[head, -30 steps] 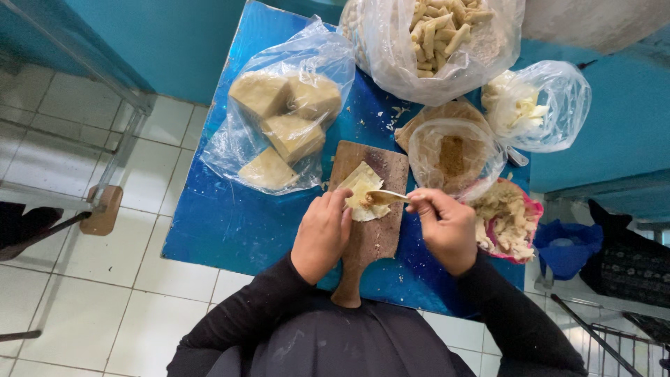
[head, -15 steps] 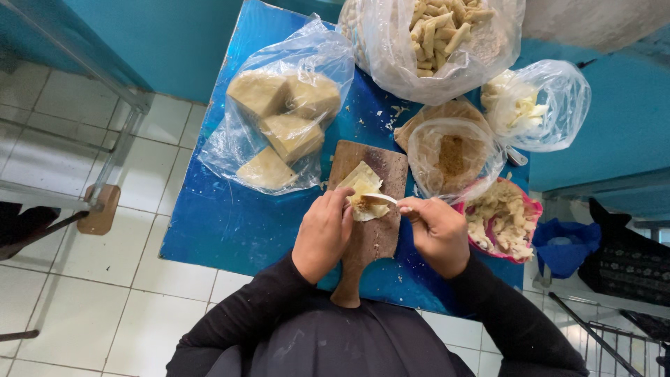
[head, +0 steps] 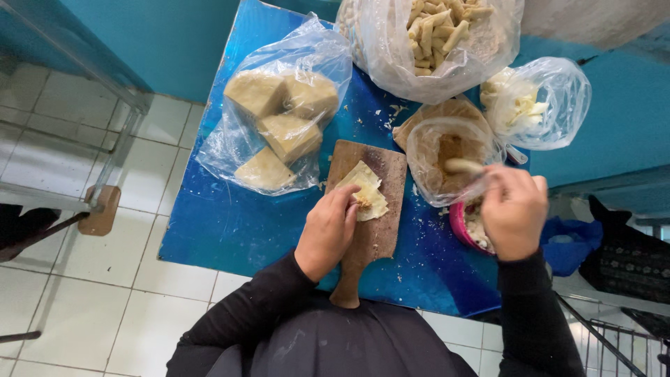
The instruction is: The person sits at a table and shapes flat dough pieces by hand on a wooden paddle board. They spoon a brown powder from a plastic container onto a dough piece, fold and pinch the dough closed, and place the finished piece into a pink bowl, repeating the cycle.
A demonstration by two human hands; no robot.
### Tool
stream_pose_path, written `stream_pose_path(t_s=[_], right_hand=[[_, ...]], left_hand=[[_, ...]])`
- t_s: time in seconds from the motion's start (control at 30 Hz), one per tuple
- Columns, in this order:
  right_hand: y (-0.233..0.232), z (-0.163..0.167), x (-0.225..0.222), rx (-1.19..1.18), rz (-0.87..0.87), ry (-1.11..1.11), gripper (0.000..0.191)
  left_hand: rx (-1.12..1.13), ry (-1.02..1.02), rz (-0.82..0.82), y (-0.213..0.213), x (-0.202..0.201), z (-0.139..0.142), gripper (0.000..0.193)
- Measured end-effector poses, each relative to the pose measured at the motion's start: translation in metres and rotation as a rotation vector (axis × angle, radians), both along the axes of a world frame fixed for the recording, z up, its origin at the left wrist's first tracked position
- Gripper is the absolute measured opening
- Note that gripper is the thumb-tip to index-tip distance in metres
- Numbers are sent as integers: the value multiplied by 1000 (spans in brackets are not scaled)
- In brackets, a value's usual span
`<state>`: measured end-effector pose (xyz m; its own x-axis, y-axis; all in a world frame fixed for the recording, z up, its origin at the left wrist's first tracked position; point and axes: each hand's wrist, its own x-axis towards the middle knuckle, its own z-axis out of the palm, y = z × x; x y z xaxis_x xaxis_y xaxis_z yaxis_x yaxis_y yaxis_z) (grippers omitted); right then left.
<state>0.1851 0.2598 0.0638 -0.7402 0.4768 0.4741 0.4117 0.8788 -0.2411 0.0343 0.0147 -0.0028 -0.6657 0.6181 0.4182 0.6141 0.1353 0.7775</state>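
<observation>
A wooden cutting board (head: 377,230) lies on the blue table (head: 237,223). On it rests a pale folded wrapper sheet (head: 364,190) with some filling at its middle. My left hand (head: 328,232) presses its fingertips on the wrapper's near edge. My right hand (head: 515,209) is off to the right, gripping a small utensil (head: 462,166) whose tip reaches into a plastic bag of brownish filling (head: 447,155).
A clear bag of pale stacked blocks (head: 279,129) sits left of the board. A large bag of rolled pieces (head: 440,31) is at the back, a smaller bag (head: 534,105) to its right. A pink bowl (head: 464,227) is under my right hand. A metal stand (head: 91,167) is on the left.
My right hand has left the wrapper on the board and moved right, taking the utensil to the filling bag. My left hand stays on the wrapper.
</observation>
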Motion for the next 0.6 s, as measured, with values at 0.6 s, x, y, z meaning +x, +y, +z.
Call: stream_pose_path(t_s=[0.6], right_hand=[[-72,-51,-53,-360,375,-112,10]], left_hand=[[-94,29,-52,-1,1,-3,43]])
